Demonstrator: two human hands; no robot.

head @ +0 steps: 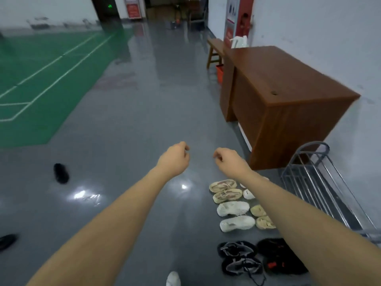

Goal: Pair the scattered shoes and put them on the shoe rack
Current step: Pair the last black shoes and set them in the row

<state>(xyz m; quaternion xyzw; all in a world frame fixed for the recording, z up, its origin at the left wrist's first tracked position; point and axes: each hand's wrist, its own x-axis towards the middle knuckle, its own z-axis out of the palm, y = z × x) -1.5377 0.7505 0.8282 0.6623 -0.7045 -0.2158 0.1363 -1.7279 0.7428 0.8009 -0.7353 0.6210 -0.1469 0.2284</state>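
Grey metal wire shoe rack (pixel 321 188) lies empty beside paired pale sneakers (pixel 235 211). Left hand (pixel 175 158) and right hand (pixel 231 161) hang loosely curled, holding nothing (gathering unfinished); next fetch the stray black shoe (pixel 61 173).

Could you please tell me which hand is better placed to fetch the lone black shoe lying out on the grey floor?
Probably the left hand: the lone black shoe lies far out on its side, while the right hand hangs above the rows of paired shoes. Both are empty.
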